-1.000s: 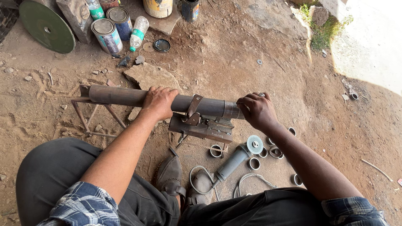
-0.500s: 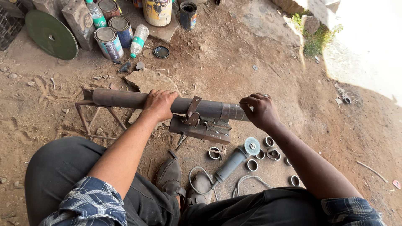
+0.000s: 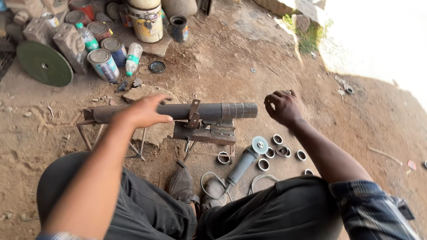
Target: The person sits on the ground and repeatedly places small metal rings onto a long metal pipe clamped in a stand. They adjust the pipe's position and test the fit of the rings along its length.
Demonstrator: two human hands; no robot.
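Note:
A dark steel pipe (image 3: 209, 111) lies level across a small metal stand (image 3: 86, 133), held in a rusty clamp (image 3: 204, 131). My left hand (image 3: 142, 111) hovers palm down over the pipe's left half, fingers stretched out and holding nothing. My right hand (image 3: 284, 106) is just right of the pipe's grooved end, not touching it; its fingers are curled and nothing shows in them. An angle grinder (image 3: 242, 164) lies on the dirt below the clamp, with several short cut metal rings (image 3: 278, 149) beside its disc.
Paint cans (image 3: 104, 62), a plastic bottle (image 3: 132, 58), a green round disc (image 3: 44, 62) and a yellow bucket (image 3: 147, 22) stand at the back left. A flat stone (image 3: 142, 92) lies behind the pipe. My shoe (image 3: 180, 184) rests below the clamp by the grinder's cable.
Both hands have let go of the pipe. The left hand lifted and opened over it; the right drew away to the right of the pipe's end.

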